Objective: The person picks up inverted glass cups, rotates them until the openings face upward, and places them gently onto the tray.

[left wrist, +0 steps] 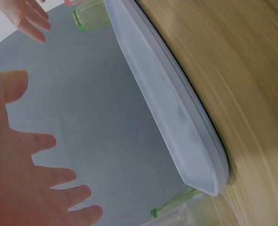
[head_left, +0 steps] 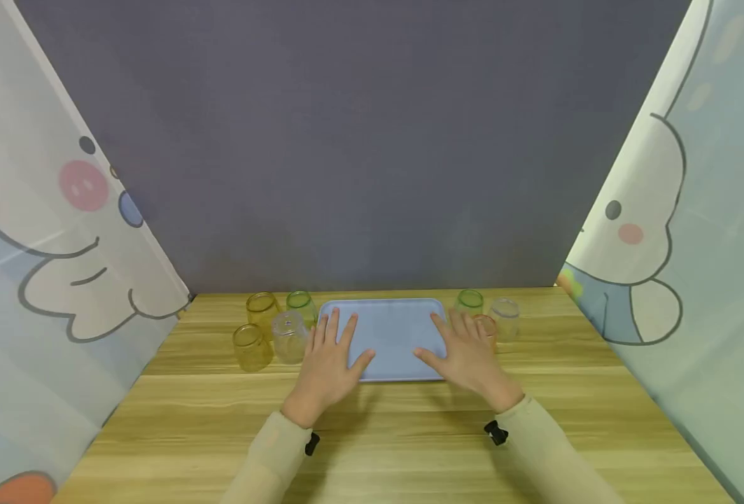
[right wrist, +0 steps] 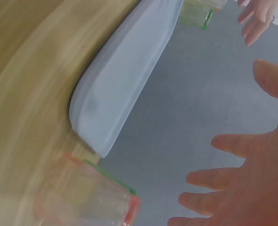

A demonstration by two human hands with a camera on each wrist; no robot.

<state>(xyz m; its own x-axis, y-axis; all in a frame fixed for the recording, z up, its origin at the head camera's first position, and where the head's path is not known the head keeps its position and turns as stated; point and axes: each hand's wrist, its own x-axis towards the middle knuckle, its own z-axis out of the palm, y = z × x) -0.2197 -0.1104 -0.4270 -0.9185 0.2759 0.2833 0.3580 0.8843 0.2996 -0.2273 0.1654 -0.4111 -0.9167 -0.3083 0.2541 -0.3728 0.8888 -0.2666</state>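
Observation:
A pale blue rectangular tray [head_left: 397, 343] lies on the wooden table, and both hands are spread above its two ends. My left hand [head_left: 327, 367] has its fingers straight and apart over the tray's left end; it holds nothing. Over the right end, my right hand [head_left: 470, 357] is also spread, with nothing in it. Both wrist views show a gap between the hands and the tray [left wrist: 176, 113]. Beside the left hand stands a clear glass [head_left: 290, 339]. Partly hidden behind the right hand is an orange-tinted glass [head_left: 487, 325].
Left of the tray are two amber glasses [head_left: 253, 350] and a green glass [head_left: 300, 302]. On the right stand another green glass [head_left: 469, 301] and a clear glass [head_left: 506, 318]. A grey panel [head_left: 372, 154] rises behind the table [head_left: 384, 448], with cartoon-printed curtains [head_left: 636, 210] at the sides.

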